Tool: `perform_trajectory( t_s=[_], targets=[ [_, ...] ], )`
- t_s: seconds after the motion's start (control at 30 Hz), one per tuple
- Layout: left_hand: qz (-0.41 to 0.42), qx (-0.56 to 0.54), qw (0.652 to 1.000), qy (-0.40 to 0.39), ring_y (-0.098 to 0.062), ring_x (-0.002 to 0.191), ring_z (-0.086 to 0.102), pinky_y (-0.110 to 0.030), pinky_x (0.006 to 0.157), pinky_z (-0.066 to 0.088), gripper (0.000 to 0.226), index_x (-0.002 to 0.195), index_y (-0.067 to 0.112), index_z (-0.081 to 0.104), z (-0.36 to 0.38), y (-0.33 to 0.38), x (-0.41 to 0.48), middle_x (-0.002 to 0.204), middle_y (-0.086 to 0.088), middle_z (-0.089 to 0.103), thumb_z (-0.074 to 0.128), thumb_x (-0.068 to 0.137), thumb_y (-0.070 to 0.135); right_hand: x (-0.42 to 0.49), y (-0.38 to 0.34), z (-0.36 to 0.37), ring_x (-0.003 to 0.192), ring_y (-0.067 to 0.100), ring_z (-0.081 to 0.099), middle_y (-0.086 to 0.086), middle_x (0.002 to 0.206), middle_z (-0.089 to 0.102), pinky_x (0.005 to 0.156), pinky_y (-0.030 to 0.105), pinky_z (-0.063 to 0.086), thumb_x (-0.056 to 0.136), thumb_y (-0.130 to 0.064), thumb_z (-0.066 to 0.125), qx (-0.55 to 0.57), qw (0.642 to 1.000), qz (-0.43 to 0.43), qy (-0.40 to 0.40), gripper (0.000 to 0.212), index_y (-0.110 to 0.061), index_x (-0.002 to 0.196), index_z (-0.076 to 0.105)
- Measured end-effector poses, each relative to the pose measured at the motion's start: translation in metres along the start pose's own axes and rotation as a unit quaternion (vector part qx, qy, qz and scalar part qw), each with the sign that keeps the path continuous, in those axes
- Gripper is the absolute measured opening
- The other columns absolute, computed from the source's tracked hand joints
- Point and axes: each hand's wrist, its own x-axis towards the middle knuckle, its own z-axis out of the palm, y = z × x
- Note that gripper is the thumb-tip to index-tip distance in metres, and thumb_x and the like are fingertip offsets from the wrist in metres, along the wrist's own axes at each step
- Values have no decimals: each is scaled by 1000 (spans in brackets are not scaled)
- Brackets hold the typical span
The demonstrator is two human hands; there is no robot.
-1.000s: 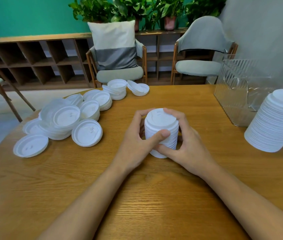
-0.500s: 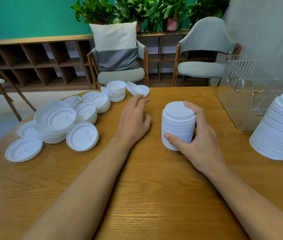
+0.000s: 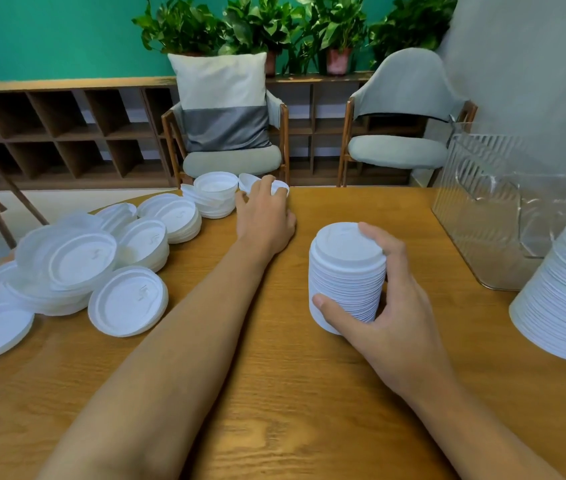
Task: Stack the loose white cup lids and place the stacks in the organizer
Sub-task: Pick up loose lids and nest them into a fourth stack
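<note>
Has taken the left hand (image 3: pixel 264 216) off the lid stack (image 3: pixel 345 271) and stretched it, arm straight, to the loose lids (image 3: pixel 280 187) at 12 o'clock by the far table (image 3: pixel 274 410) edge. Lays fingers over them; cannot tell whether pinched. Still grasps the stack alone with the right hand (image 3: pixel 392 317), thumb low, fingers curled at the top rim. Keeps it upright at centre, apart from the clear organizer (image 3: pixel 482 209) at 2 o'clock and the scattered lids (image 3: pixel 80 261) at 9 o'clock.

My left hand (image 3: pixel 264 216) is covering the far lids (image 3: pixel 247 181); my grip there is not showing. The right edge is cutting off the tall stack (image 3: pixel 565 289) and the clear organizer (image 3: pixel 475 188).
</note>
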Motion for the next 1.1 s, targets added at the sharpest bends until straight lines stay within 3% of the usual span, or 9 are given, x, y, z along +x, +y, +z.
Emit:
perform_trajectory(
  t_s=[0.23, 0.4, 0.47, 0.67, 0.97, 1.03, 1.1],
  targets=[
    [-16, 3, 1000, -10, -29, 120, 53, -49, 101, 40, 32, 127, 13, 63, 4, -2, 1, 132, -8, 57, 52, 103, 31, 0, 2, 0, 129, -16, 43, -39, 140, 45, 97, 3, 38, 77, -39, 89, -1, 1000, 7, -5, 87, -57, 142, 33],
    [3, -21, 999, 31, -29, 106, 59, -44, 90, 45, 17, 108, 11, 64, 0, -4, -11, 110, -7, 65, 54, 102, 23, 0, 1, -1, 128, -18, 43, -42, 137, 44, 100, 15, 40, 76, -39, 90, -2, 1000, 15, -8, 88, -59, 141, 33],
    [12, -35, 999, 39, -27, 99, 60, -43, 84, 47, 14, 103, 11, 65, -6, -8, -23, 104, -6, 66, 55, 101, 21, -1, 0, -1, 126, -19, 43, -42, 136, 45, 99, 13, 40, 76, -40, 90, 1, 1000, 20, -12, 88, -58, 141, 33],
    [82, -86, 990, 73, -25, 79, 63, -35, 67, 39, 7, 90, 11, 67, -39, -10, -87, 86, -3, 68, 68, 95, 16, -3, -8, -4, 124, -17, 45, -37, 137, 47, 96, 13, 41, 76, -38, 91, -2, 999, 29, -25, 88, -56, 141, 35],
    [106, -136, 984, 55, -16, 80, 67, -31, 72, 37, 7, 89, 18, 70, -83, -9, -168, 85, 8, 70, 77, 89, 17, -21, -24, -3, 126, -11, 48, -31, 140, 50, 94, 4, 38, 76, -38, 91, -6, 999, 16, -38, 85, -51, 141, 38],
    [94, -152, 982, 60, -14, 86, 67, -32, 81, 39, 10, 94, 20, 72, -89, -8, -173, 91, 11, 72, 79, 88, 22, -21, -26, -3, 127, -10, 48, -29, 140, 51, 94, 4, 38, 76, -37, 91, -1, 999, 16, -37, 85, -50, 141, 38],
    [67, -171, 981, 64, -7, 96, 67, -39, 100, 37, 17, 100, 25, 72, -95, -7, -173, 99, 14, 73, 80, 85, 27, -21, -27, -4, 127, -6, 50, -29, 139, 52, 96, 9, 40, 75, -38, 91, 4, 999, 16, -42, 85, -50, 141, 39]
  ],
)
